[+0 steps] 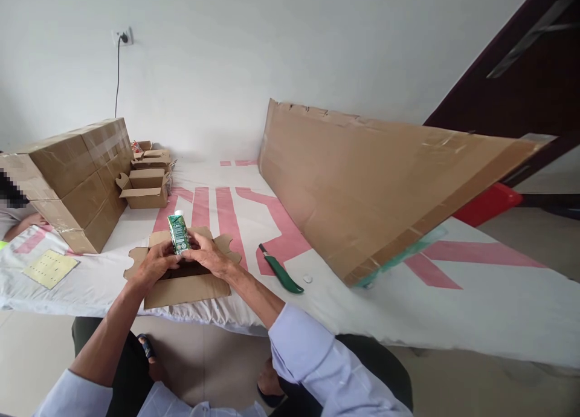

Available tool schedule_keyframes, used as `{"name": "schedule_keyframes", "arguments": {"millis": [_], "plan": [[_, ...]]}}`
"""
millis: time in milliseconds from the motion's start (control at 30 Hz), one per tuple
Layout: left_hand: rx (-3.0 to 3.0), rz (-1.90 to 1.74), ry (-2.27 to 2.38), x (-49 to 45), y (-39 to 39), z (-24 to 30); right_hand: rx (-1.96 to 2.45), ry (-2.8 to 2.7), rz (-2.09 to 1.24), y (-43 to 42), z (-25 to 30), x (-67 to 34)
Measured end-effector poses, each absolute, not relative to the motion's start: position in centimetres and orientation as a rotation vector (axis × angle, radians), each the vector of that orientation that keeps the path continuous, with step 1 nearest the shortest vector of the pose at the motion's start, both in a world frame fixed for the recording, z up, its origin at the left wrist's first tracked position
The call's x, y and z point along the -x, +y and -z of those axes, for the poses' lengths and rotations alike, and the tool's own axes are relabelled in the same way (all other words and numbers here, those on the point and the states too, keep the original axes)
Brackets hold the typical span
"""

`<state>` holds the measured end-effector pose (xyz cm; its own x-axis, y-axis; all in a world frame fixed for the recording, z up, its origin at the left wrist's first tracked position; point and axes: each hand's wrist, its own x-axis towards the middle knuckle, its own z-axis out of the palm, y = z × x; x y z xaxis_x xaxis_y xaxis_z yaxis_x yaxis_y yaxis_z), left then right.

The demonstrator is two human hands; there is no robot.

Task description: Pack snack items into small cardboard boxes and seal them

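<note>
My forearms (111, 326) converge ahead of me, left hand (158, 263) and right hand (209, 255) curled around the green carton (179, 233) above the open cardboard box (188, 291). The carton's long axis tips slightly left, white cap (178, 213) pointing up and away.

Room between open carton (188, 291) and cardboard panel (362, 181), but green tool (281, 271) in the way.

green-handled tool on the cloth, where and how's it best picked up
I'd take the tool by the middle of its green handle, pinching across its width from above, coming in from the near right. It lies flat on the cloth, with the broad handle end toward the near right and the narrow metal tip pointing away to the far left.
</note>
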<state>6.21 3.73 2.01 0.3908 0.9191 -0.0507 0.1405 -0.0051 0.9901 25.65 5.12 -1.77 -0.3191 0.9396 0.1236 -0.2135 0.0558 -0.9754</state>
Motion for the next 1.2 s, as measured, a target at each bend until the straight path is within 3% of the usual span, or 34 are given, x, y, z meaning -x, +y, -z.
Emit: {"name": "schedule_keyframes", "arguments": {"millis": [200, 500, 1200], "plan": [[-1.593, -0.930, 0.949, -6.8, 7.0, -3.1, 0.789, -1.343, -1.302, 8.7, 0.8, -25.5], [-1.480, -0.883, 0.958, -6.3, 10.8, -1.4, 0.880, -1.267, -1.356, 11.5, 1.5, -24.9], [-1.407, -0.889, 1.029, -6.1, 10.2, -0.6, 0.916, -1.286, -1.382, 11.0, 2.8, -24.7]]}}
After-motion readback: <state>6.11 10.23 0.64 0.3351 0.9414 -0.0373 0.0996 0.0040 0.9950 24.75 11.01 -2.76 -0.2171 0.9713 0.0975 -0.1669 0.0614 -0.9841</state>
